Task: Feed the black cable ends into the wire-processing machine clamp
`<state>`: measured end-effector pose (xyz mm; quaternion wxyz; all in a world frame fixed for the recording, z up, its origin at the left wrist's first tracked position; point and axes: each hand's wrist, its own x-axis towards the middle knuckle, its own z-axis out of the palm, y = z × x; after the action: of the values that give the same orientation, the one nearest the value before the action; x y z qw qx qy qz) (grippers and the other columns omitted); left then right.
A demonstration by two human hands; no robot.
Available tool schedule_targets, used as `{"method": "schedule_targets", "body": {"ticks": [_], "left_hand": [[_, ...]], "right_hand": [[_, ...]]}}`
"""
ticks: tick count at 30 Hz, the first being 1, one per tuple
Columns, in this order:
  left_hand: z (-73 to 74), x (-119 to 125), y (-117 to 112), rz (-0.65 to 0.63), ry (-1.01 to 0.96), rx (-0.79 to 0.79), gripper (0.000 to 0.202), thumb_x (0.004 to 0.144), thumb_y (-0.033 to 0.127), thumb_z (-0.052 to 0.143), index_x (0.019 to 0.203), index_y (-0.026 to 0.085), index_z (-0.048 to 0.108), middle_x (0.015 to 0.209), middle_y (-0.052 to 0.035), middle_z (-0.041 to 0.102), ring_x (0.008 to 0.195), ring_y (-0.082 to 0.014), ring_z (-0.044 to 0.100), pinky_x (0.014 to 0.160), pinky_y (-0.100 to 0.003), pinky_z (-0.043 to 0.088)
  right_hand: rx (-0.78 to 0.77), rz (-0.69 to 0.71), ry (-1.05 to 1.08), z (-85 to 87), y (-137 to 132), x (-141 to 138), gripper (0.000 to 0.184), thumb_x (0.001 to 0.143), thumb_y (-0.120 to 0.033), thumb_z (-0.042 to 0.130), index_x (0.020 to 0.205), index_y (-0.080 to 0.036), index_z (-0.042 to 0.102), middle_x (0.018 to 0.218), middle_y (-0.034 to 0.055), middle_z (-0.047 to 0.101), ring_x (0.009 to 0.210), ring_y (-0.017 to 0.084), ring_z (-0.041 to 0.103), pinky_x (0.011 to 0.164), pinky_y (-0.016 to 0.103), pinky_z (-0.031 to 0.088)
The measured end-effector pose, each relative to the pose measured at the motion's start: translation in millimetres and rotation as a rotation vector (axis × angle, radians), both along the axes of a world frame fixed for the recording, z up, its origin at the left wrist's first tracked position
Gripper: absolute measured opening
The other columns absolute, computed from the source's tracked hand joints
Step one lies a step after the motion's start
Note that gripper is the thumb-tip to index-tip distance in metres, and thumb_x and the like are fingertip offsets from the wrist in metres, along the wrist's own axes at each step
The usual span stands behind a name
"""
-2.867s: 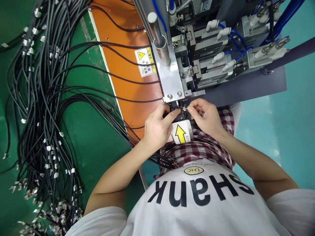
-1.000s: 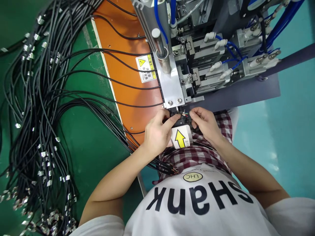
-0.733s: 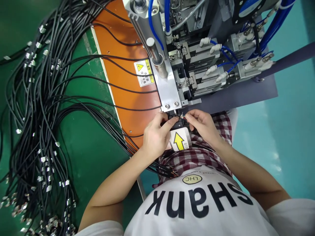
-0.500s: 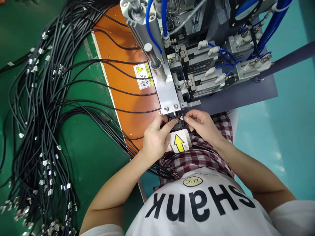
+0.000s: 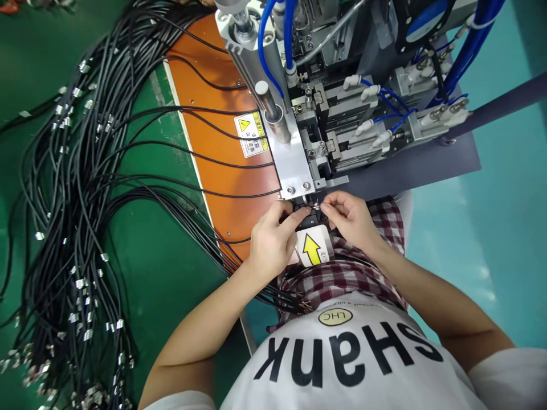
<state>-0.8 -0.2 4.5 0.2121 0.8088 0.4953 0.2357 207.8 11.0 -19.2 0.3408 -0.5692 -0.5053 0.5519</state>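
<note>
At the front end of the machine's track, my left hand is closed, thumb and forefinger pressing down on a black cable at a small black fixture. The cable comes in from the left and disappears under that hand. Thin coloured wires fan out beyond my left fingertip, some pale and some orange. My right hand pinches the ends of these wires from the right side; its fingertips partly hide them. Just below the fixture is a label with a yellow arrow.
Several black cables lie across the orange plate into the machine's metal bar. A big bundle of black cables with silvery ends covers the green table at left. Air cylinders with blue hoses stand beyond my right hand.
The view has shifted slightly. Both hands stay at the fixture, and the coloured wires appear a little more spread between the fingertips.
</note>
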Motion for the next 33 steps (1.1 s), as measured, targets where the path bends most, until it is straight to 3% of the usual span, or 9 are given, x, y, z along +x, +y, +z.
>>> {"method": "schedule_targets", "body": {"ticks": [3, 7, 10, 13, 17, 22, 26, 29, 33], "left_hand": [[0.6, -1, 1, -0.006, -0.039, -0.017, 0.036, 0.098, 0.011, 0.042, 0.121, 0.022, 0.067, 0.104, -0.008, 0.058, 0.097, -0.0182, 0.062, 0.079, -0.029, 0.055], [0.3, -2, 2, -0.034, -0.056, 0.017, 0.033, 0.099, 0.012, 0.043, 0.121, 0.021, 0.065, 0.11, -0.0087, 0.063, 0.105, -0.0197, 0.063, 0.087, -0.032, 0.056], [-0.6, -2, 2, -0.046, -0.008, 0.081, 0.03, 0.099, 0.012, 0.044, 0.119, 0.02, 0.064, 0.111, -0.0092, 0.065, 0.108, -0.021, 0.063, 0.09, -0.033, 0.055], [-1.1, -2, 2, -0.044, 0.009, 0.073, 0.03, 0.099, 0.011, 0.042, 0.118, 0.019, 0.064, 0.109, -0.0095, 0.067, 0.106, -0.0206, 0.064, 0.089, -0.033, 0.054], [-1.1, -2, 3, -0.009, 0.023, 0.03, 0.027, 0.101, 0.014, 0.041, 0.114, 0.019, 0.065, 0.107, -0.0095, 0.067, 0.099, -0.0191, 0.065, 0.085, -0.032, 0.054], [1.1, -2, 2, -0.007, 0.093, 0.059, 0.027, 0.102, 0.018, 0.043, 0.114, 0.018, 0.067, 0.111, -0.0108, 0.069, 0.105, -0.0215, 0.065, 0.087, -0.035, 0.053], [3.0, -1, 2, -0.012, 0.13, 0.076, 0.03, 0.102, 0.018, 0.041, 0.113, 0.017, 0.069, 0.108, -0.0109, 0.07, 0.104, -0.022, 0.066, 0.085, -0.035, 0.053], [3.1, -1, 3, -0.018, 0.118, 0.093, 0.03, 0.102, 0.017, 0.042, 0.111, 0.016, 0.07, 0.106, -0.0112, 0.07, 0.104, -0.0214, 0.066, 0.086, -0.034, 0.054], [2.5, -1, 4, -0.02, 0.1, 0.073, 0.029, 0.102, 0.018, 0.042, 0.111, 0.017, 0.07, 0.105, -0.0113, 0.07, 0.105, -0.0215, 0.065, 0.087, -0.034, 0.055]], "right_hand": [[-0.029, -0.034, 0.0, -1.2, 0, 3, 0.022, 0.092, -0.042, 0.064, 0.091, -0.02, 0.065, 0.074, -0.0005, 0.063, 0.051, 0.009, 0.05, 0.048, 0.024, 0.037], [0.112, -0.062, -0.092, 6.6, -2, -3, 0.025, 0.094, -0.039, 0.062, 0.11, -0.021, 0.07, 0.085, 0.0009, 0.066, 0.053, 0.009, 0.049, 0.052, 0.026, 0.04], [0.257, -0.071, -0.165, 13.7, 1, -10, 0.015, 0.093, -0.033, 0.064, 0.096, -0.021, 0.071, 0.079, 0.0004, 0.063, 0.056, 0.01, 0.048, 0.058, 0.027, 0.043], [0.295, -0.074, -0.241, 17.7, 4, -12, 0.014, 0.093, -0.032, 0.063, 0.085, -0.021, 0.068, 0.076, 0.0008, 0.061, 0.058, 0.012, 0.049, 0.061, 0.029, 0.044], [0.241, -0.054, -0.282, 18.0, 5, -9, 0.018, 0.094, -0.035, 0.061, 0.084, -0.021, 0.064, 0.081, 0.0022, 0.065, 0.058, 0.013, 0.051, 0.06, 0.03, 0.042], [0.087, -0.023, -0.253, 15.3, 6, -10, 0.023, 0.096, -0.04, 0.059, 0.082, -0.021, 0.058, 0.075, 0.0018, 0.063, 0.057, 0.013, 0.05, 0.055, 0.028, 0.036], [-0.183, -0.008, 0.008, 6.6, 12, -7, 0.03, 0.092, -0.047, 0.063, 0.079, -0.02, 0.057, 0.068, -0.001, 0.057, 0.051, 0.01, 0.044, 0.049, 0.026, 0.031], [-0.349, -0.03, 0.257, 0.0, 12, -4, 0.037, 0.089, -0.053, 0.067, 0.079, -0.018, 0.061, 0.073, -0.0002, 0.061, 0.047, 0.007, 0.044, 0.046, 0.024, 0.032], [-0.301, -0.073, 0.299, -1.5, 7, -1, 0.037, 0.089, -0.055, 0.067, 0.086, -0.017, 0.065, 0.08, 0.0009, 0.066, 0.051, 0.007, 0.05, 0.05, 0.024, 0.038]]}}
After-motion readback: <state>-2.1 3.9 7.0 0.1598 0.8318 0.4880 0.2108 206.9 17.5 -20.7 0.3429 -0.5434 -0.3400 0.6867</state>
